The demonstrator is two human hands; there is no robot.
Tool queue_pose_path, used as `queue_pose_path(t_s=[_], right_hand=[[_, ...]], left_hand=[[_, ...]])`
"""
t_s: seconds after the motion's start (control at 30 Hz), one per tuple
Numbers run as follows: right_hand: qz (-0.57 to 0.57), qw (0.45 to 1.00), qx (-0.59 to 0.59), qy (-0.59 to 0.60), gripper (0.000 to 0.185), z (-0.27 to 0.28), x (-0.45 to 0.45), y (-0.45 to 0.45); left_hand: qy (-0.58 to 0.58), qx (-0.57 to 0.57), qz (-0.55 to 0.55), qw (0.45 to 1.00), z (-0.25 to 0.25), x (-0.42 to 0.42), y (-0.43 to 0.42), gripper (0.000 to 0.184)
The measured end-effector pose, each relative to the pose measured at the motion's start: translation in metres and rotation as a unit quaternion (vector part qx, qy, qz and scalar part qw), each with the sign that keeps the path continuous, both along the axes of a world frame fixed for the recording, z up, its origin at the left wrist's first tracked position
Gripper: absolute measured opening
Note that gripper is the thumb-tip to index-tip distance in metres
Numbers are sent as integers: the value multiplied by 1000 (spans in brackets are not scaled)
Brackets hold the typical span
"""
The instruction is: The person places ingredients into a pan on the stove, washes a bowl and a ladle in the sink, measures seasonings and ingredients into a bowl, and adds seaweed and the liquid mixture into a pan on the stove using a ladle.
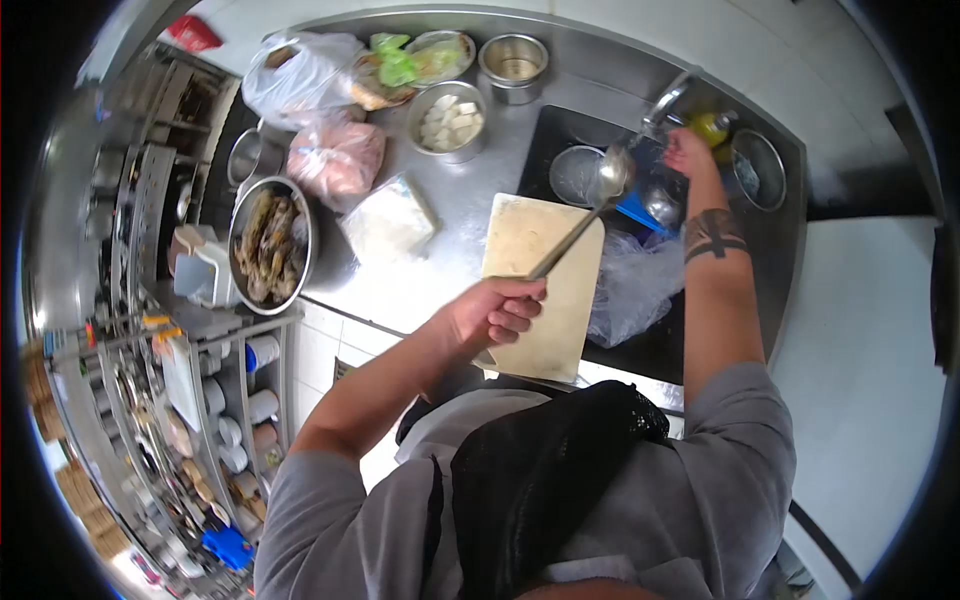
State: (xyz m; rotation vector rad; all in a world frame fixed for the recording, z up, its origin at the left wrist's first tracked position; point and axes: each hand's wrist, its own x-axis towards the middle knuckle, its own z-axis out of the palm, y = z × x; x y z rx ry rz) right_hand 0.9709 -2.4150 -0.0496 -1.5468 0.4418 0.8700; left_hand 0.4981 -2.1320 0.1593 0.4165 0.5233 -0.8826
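Observation:
My left hand [500, 308] is wrapped round the handle of a metal ladle [614, 174]. The ladle slants away over the cutting board [538, 260], its bowl under the tap [672, 98] at the sink [560, 125]. Beside the tap is my right hand [688, 152], fingers curled; whether they grip anything is too small to make out. A round strainer [577, 176] lies in the sink near the ladle's bowl. Below the right hand sit another shiny metal bowl or ladle [661, 206] and something blue [640, 212].
Crumpled clear plastic [635, 285] lies right of the board. Leftward stand a pot of white cubes [449, 122], a wrapped white block [390, 220], a bag of pinkish food [335, 160] and a bowl of shrimp-like pieces [270, 245]. A metal bowl [758, 170] sits right of the tap.

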Motion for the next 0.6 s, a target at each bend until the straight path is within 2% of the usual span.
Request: queue_pose_path(t_s=[0.03, 0.07, 0.1, 0.13, 0.2, 0.27, 0.3, 0.33, 0.37, 0.4, 0.43, 0.47, 0.5, 0.53, 0.57, 0.6], right_hand=[[-57, 995, 24, -78, 19, 32, -16, 3], [-97, 991, 36, -89, 17, 61, -26, 12], [-86, 993, 30, -80, 15, 71, -37, 13], [-92, 987, 73, -110, 16, 59, -47, 6], [-66, 989, 76, -107, 18, 45, -71, -11], [-45, 989, -57, -125, 23, 46, -109, -6], [-14, 980, -115, -159, 28, 40, -123, -11], [47, 950, -167, -260, 35, 33, -126, -11], [132, 850, -276, -430, 41, 24, -123, -16], [187, 692, -391, -577, 49, 23, -114, -19], [195, 580, -457, -646, 56, 27, -102, -20], [184, 574, -474, -642, 56, 60, -102, -21], [191, 498, -508, -677, 58, 81, -99, -1], [203, 422, -527, -709, 61, 80, -102, 29], [298, 497, -476, -662, 58, 31, -64, 11], [392, 492, -475, -615, 45, 5, -52, 6]], left_hand=[[20, -75, 28, 997, -6, -9, -8, 23], [27, -160, 27, 986, -18, -18, -15, 28], [12, -228, 22, 973, -34, -25, -22, 34], [13, -257, 22, 966, -41, -33, -27, 36], [1, -284, 39, 958, -48, -42, -26, 38], [8, -380, 20, 925, -51, -55, -18, 39], [1, -381, 29, 924, -49, -62, -9, 39], [-12, -359, 11, 933, -48, -67, 2, 40], [-23, -339, -19, 940, -47, -70, 12, 40], [-7, -311, -29, 950, -42, -76, 24, 40], [-8, -306, -35, 951, -42, -82, 34, 38], [-26, -272, -45, 961, -35, -91, 45, 37], [-46, -226, -44, 972, -32, -100, 60, 36], [-62, -259, -54, 962, -36, -111, 71, 35], [-78, -290, -50, 952, -41, -124, 83, 34], [-101, -310, -44, 944, -48, -138, 92, 34]])
